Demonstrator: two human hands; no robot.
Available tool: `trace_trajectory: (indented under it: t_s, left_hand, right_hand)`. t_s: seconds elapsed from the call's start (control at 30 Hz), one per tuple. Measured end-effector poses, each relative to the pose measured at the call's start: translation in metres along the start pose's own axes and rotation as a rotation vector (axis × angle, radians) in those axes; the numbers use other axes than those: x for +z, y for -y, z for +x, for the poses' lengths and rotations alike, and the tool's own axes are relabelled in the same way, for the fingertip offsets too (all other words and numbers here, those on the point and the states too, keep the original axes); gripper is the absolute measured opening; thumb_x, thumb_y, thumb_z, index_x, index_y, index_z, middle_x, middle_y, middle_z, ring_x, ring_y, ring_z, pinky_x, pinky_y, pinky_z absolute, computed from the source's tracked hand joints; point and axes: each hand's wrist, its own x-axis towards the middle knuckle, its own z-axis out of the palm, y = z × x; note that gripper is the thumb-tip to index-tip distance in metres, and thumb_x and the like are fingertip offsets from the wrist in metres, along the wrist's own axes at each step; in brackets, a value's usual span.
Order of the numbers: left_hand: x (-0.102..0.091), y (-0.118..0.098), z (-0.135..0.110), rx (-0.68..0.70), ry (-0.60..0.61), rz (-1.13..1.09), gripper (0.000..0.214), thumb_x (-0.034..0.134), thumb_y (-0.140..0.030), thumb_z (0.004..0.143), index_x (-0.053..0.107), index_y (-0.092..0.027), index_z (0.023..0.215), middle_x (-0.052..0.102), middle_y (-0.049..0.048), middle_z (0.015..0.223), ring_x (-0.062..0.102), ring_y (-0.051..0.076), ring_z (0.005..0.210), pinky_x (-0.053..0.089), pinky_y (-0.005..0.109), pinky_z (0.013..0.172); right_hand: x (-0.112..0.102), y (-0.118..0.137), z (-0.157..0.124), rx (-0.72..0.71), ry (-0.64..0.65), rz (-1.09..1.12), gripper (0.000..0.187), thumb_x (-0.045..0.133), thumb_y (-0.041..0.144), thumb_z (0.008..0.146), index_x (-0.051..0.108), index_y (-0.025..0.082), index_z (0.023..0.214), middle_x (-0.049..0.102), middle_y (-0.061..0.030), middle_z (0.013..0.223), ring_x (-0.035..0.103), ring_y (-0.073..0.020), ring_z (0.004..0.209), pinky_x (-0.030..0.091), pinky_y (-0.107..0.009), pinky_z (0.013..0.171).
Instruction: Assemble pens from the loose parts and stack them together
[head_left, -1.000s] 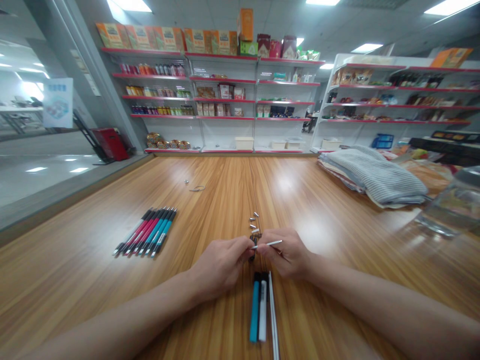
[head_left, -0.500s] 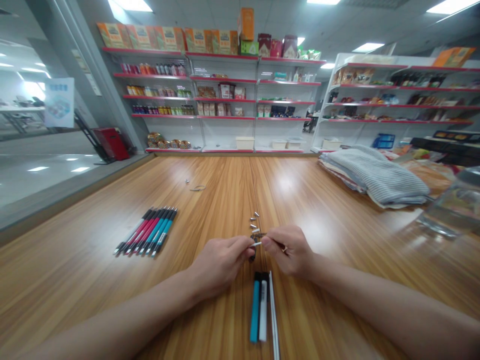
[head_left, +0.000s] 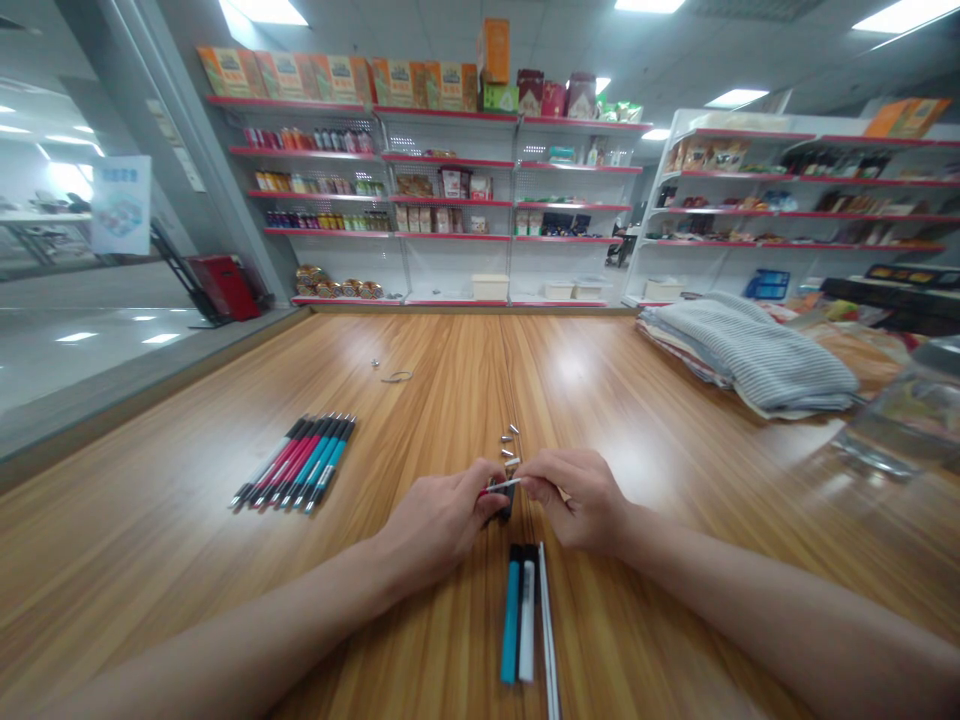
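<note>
My left hand (head_left: 442,510) and my right hand (head_left: 574,497) are close together above the table, each closed in a pinch. A thin white pen refill (head_left: 504,485) spans the gap between their fingertips, with a small red bit at its left end by my left thumb. Beneath the fingers lie dark small pen parts (head_left: 508,502), partly hidden. Just beyond are several small metal pen tips (head_left: 506,440) and a short whitish piece (head_left: 512,463). Closer to me lie a teal pen barrel (head_left: 510,625), a white pen barrel (head_left: 526,625) and thin white refills (head_left: 549,630) side by side.
A row of assembled pens (head_left: 296,465) lies to the left. Farther back are a small ring-shaped loop (head_left: 397,377) and a tiny metal bit (head_left: 376,363). Folded striped cloth (head_left: 757,350) and a clear water container (head_left: 900,420) stand at right. Stocked shelves (head_left: 450,235) line the far side.
More of the white refill shows between my fingertips, and a red bit has come into sight at my left fingers. A dark piece near my right fingertips is no longer visible there.
</note>
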Motion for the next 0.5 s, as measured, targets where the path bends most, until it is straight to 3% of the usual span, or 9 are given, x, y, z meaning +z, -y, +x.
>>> trace_trajectory:
  t_s: [0.3,0.5]
  left_hand:
    - [0.0004,0.0023,-0.0013,0.045,0.031,0.066,0.018,0.034,-0.034,0.097,0.048,-0.024,0.102,0.067,-0.0012,0.080,0.064,0.016,0.065,0.035,0.023,0.054]
    - [0.0009,0.0029,-0.0014,-0.013,0.036,0.047,0.017,0.038,-0.036,0.096,0.045,-0.023,0.104,0.068,-0.0008,0.080,0.065,0.019,0.069,0.035,0.025,0.056]
  right_hand:
    - [0.0001,0.0022,0.0009,0.001,0.016,-0.090,0.028,0.050,0.022,0.089,0.048,0.018,0.062,0.044,0.0028,0.052,0.040,-0.0090,0.048,0.025,-0.026,0.050]
    - [0.0020,0.0031,0.0017,0.023,-0.017,-0.132,0.029,0.051,0.022,0.089,0.047,0.018,0.061,0.043,0.0032,0.051,0.039,-0.0088,0.047,0.023,-0.026,0.050]
